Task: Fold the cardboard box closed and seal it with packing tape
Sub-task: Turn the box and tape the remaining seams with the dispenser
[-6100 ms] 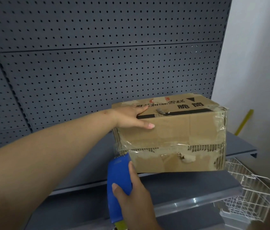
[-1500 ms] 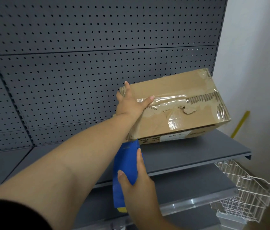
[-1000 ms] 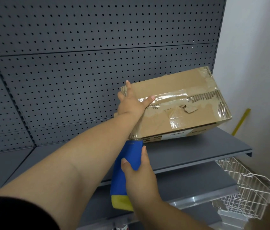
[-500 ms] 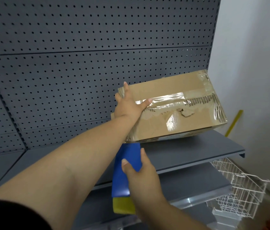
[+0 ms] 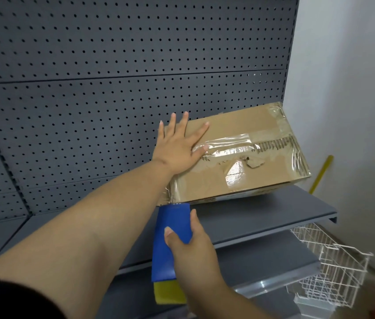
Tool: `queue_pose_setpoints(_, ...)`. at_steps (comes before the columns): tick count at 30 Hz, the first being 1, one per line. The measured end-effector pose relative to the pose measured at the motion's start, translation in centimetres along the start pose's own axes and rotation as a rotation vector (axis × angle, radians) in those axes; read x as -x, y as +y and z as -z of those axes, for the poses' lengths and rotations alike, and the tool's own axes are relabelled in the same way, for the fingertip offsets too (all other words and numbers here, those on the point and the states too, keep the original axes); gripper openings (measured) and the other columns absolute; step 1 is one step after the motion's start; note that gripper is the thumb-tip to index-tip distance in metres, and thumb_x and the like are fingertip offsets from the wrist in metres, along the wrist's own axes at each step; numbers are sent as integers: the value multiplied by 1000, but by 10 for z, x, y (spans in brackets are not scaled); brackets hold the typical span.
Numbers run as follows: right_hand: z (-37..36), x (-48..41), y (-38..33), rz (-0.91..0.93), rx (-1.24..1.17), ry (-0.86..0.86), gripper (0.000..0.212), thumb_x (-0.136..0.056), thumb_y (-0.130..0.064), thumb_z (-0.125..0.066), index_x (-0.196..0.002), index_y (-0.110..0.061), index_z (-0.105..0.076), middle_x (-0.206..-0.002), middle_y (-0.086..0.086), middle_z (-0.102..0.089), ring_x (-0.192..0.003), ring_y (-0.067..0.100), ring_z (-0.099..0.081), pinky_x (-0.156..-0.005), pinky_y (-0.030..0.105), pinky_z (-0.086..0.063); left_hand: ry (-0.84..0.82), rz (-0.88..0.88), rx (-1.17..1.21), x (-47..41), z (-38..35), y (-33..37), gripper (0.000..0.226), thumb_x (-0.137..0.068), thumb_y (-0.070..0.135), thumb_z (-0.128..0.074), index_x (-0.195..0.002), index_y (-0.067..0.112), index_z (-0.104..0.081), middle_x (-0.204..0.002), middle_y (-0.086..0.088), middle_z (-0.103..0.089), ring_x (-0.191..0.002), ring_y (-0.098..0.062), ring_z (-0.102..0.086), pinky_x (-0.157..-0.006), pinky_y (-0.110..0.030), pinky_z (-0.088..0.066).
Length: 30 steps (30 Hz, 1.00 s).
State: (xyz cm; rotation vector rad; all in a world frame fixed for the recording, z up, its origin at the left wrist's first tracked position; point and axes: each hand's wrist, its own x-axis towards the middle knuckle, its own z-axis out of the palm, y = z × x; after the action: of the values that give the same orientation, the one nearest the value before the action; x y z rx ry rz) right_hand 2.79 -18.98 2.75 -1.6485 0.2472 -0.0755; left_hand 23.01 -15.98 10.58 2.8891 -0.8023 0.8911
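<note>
A worn cardboard box [image 5: 246,180] lies on the grey shelf [image 5: 274,215], its flaps closed and a strip of clear tape running along the torn centre seam. My left hand [image 5: 178,145] lies flat on the box's left end, fingers spread, thumb touching the tape's start. My right hand [image 5: 193,252] grips a blue and yellow tape dispenser [image 5: 169,245] just below the box's front left corner. The dispenser's front edge meets the box's near edge, where crinkled clear tape hangs.
A grey pegboard wall [image 5: 113,88] rises behind the shelf. A lower shelf [image 5: 262,259] sits beneath it, with a white wire basket [image 5: 334,268] at its right end. A yellow stick [image 5: 321,173] leans on the white wall at right.
The box has come down from tilted to lying on the shelf. My left hand went from gripping its left edge to pressing flat on top. The dispenser stayed by the front left corner.
</note>
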Motion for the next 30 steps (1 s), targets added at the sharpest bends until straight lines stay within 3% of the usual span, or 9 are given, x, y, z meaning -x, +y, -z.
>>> queue_pose_setpoints(4,4,1,-1,-11,76,-29,71,-93,-35,-52,-150,-32,-11,-107,-8,-53,-84,4,-52,-62,8,-40,5,-3,-3,-1,1,3,63,-82,75,-11,-141,54,2,-158,-7,-1,-143,-37,7,-114,-56,6)
queue_pose_setpoints(8,6,1,1,-8,97,-24,70,-92,-35,-52,-150,-31,-12,-126,-7,-55,-95,7,-51,-77,15,-41,10,13,-3,1,1,9,62,-83,74,-13,-141,55,0,-157,-8,-6,-143,-37,2,-113,-57,7)
queue_pose_setpoints(16,13,3,0,-12,69,8,68,-93,-34,-53,-150,-30,-16,-124,-8,-52,-88,0,-44,-57,0,-37,48,23,-3,-2,0,5,61,-84,73,-17,-141,55,-4,-155,-7,-11,-142,-36,-4,-113,-57,6)
queue_pose_setpoints(21,13,2,1,-2,85,8,68,-92,-36,-52,-150,-30,-16,-132,-7,-52,-103,8,-51,-74,13,-35,51,20,-5,-1,-1,2,60,-84,73,-16,-140,55,-3,-156,-8,-10,-143,-35,-4,-113,-56,7)
queue_pose_setpoints(24,18,1,0,4,76,3,68,-93,-35,-52,-149,-30,-15,-118,-7,-53,-93,5,-51,-66,10,-38,51,9,-1,-2,-2,7,60,-84,73,-16,-140,56,-3,-156,-8,-10,-142,-35,-5,-113,-56,6)
queue_pose_setpoints(27,19,-3,0,21,62,13,68,-92,-35,-54,-150,-27,-18,-134,-5,-50,-112,10,-51,-80,14,-39,54,6,0,-5,-2,10,61,-84,73,-17,-141,55,-4,-155,-8,-11,-142,-36,-5,-113,-57,5)
queue_pose_setpoints(30,18,-4,5,20,66,-4,67,-92,-34,-54,-149,-27,-19,-126,-5,-54,-102,10,-53,-79,17,-39,46,9,-2,-1,-3,8,61,-84,73,-18,-141,55,-5,-155,-8,-12,-142,-36,-6,-113,-57,6)
